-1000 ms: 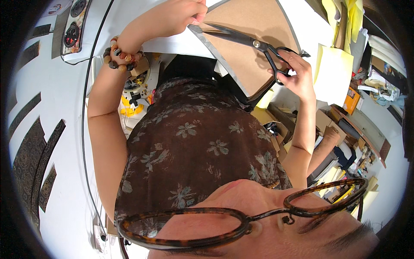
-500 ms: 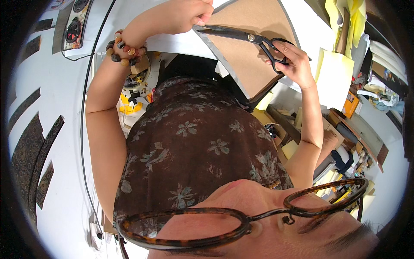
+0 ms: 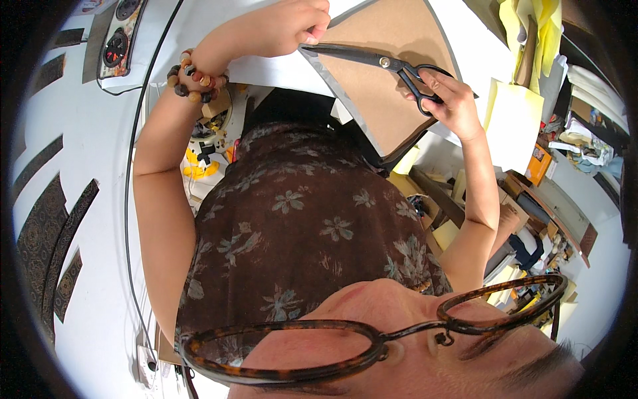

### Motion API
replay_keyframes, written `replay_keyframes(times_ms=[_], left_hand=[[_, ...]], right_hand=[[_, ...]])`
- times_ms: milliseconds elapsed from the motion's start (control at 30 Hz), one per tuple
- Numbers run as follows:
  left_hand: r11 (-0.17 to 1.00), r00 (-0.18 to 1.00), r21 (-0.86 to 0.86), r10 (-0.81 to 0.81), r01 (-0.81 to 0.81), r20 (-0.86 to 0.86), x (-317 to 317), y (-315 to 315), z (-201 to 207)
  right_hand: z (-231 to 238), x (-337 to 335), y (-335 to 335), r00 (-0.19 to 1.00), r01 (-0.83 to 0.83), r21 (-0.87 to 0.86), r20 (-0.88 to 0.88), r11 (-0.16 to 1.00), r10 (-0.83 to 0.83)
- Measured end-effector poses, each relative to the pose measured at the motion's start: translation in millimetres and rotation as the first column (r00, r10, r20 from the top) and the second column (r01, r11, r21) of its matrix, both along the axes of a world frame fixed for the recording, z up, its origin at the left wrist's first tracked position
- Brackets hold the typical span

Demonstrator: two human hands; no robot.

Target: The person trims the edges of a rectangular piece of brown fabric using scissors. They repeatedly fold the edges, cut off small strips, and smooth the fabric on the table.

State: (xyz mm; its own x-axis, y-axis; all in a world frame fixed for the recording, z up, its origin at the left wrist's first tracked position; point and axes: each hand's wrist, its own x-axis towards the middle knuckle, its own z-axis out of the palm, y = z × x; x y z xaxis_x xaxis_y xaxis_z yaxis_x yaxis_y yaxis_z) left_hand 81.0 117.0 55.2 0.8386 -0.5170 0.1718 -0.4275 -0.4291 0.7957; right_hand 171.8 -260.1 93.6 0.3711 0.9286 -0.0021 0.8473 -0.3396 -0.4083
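Note:
My right hand [image 3: 453,105] is wrapped round the black loops of a pair of large scissors [image 3: 385,62]. The blades lie almost together and point left across a brown board panel [image 3: 379,100] with a grey edging. Their tips reach the panel's left corner, just under the fingers of my left hand [image 3: 296,28]. That hand is closed in a pinch by this corner; what it holds between the fingertips is hidden. A bracelet of mixed brown and dark beads [image 3: 193,80] circles my left wrist.
The panel rests on a white table [image 3: 269,70] and overhangs its near edge. Yellow sheets [image 3: 515,120] hang at the right, above crowded boxes and scraps. A black cable [image 3: 136,126] runs down the left, near dark patterned strips [image 3: 40,233]. A power strip [image 3: 119,40] sits at the upper left.
The scissor blades were slightly apart and have closed together. My right hand's fingers have drawn the loops nearer each other. My left hand stays by the corner.

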Motion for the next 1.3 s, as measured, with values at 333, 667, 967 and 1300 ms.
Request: replay_keyframes(times_ms=[333, 667, 967, 1300], left_hand=[[1.0, 0.999, -0.008, 0.026, -0.026, 0.04, -4, 3, -25], [0.984, 0.999, -0.175, 0.039, -0.039, -0.007, -5, 7, -32], [0.994, 0.996, -0.075, 0.084, -0.082, 0.024, -21, 4, -24], [0.986, 0.996, -0.16, 0.035, -0.047, -0.077, -12, 13, -34]], right_hand=[[10, -7, -25, 0.966, 0.02, 0.004, 0.256, 1.0, -0.02], [-21, 46, -125, 0.512, 0.837, 0.099, 0.209, 0.539, -0.833], [4, -24, 55, 0.898, 0.428, 0.211, 0.012, 0.879, -0.44], [-59, -67, 163, 0.906, 0.419, 0.365, -0.115, 0.831, -0.407]])
